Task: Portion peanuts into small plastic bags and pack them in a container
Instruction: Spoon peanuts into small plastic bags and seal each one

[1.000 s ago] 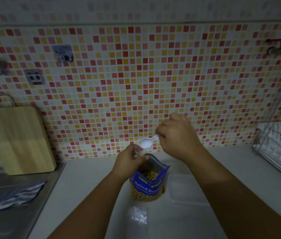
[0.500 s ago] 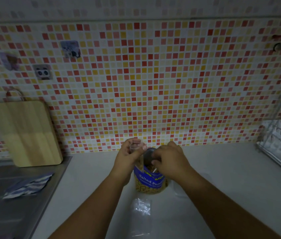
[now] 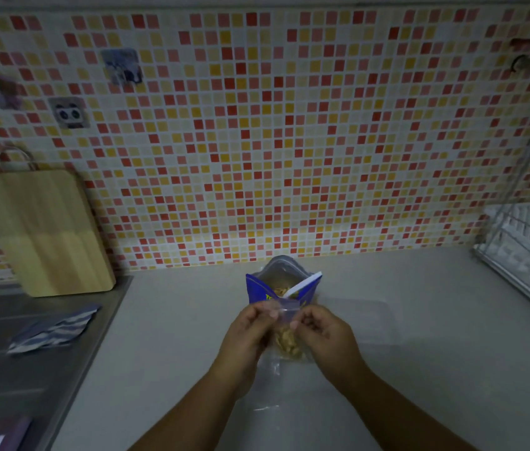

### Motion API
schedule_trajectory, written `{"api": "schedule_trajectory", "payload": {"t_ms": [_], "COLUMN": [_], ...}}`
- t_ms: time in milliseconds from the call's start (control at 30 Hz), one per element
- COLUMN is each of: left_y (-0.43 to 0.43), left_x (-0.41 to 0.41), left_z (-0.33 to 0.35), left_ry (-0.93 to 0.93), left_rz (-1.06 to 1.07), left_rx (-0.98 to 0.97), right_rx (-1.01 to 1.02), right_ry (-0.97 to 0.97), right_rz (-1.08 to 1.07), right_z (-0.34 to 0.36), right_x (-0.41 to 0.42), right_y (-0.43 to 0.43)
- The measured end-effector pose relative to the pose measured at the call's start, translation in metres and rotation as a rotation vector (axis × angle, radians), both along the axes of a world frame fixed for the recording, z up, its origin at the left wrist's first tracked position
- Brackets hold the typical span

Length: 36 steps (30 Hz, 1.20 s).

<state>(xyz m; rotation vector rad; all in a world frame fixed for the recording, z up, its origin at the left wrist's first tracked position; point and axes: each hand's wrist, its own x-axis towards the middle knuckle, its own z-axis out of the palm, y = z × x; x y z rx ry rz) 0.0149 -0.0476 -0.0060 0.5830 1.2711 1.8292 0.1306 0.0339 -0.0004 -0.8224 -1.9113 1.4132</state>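
Head view of a dim kitchen counter (image 3: 175, 336). We see both hands held close together just above the counter, pinching the top of a small clear bag (image 3: 287, 333). The left hand (image 3: 247, 336) grips the bag's upper left edge between thumb and fingers; the right hand (image 3: 323, 333) grips the upper right edge the same way. The bag hangs between them, and its lower part holds a portion of peanuts (image 3: 286, 345). We cannot tell whether the bag's mouth is sealed.

Just behind the hands stands the blue pouch (image 3: 258, 289), upright and open at the top, with more peanuts visible inside. A white spoon (image 3: 302, 284) leans in the pouch, its handle resting against the right rim and pointing up and to the right.

To the right of the pouch, a clear container (image 3: 364, 320) lies flat on the counter, faint in the low light. Below the hands, more clear plastic (image 3: 268, 408) lies on the counter between the forearms; its shape is hard to make out.

At left, a wooden board (image 3: 45, 232) leans against the tiled wall (image 3: 289, 141), and a striped cloth (image 3: 55, 328) lies on the steel drainboard (image 3: 13, 379). At far right, a wire rack (image 3: 523, 252) stands on the counter.
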Motion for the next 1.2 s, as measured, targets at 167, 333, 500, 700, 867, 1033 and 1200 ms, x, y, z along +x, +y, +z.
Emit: {"api": "schedule_trajectory", "payload": {"t_ms": [167,333,500,700,867,1033,1200], "left_y": [-0.003,0.002,0.000,-0.001,-0.002,-0.002,-0.006], "left_x": [0.010,0.010,-0.002,-0.029,-0.035,-0.040,-0.043], "left_z": [-0.031,-0.057,-0.077,-0.094,-0.103,-0.098,-0.096], "left_ry": [0.062,0.053,0.284,0.829,0.895,0.890,0.869], "left_rz": [0.030,0.010,0.090,0.021,-0.031,0.049,0.081], "left_rx": [-0.175,-0.356,-0.585,-0.930,-0.972,-0.913,-0.831], "right_rx": [-0.252,-0.252,-0.281,-0.167,-0.128,-0.104,-0.084], "right_ry": [0.018,-0.131,-0.346,-0.534,-0.608,-0.614,-0.550], "right_rz": [-0.022,-0.094,-0.101,-0.181,-0.193,-0.237,-0.288], "right_z": [-0.034,-0.063,-0.095,-0.105,-0.107,-0.108,-0.101], "right_x": [0.008,0.010,0.011,0.007,0.000,-0.001,0.001], "right_y": [-0.003,0.006,0.022,0.034,0.034,0.033,0.029]}}
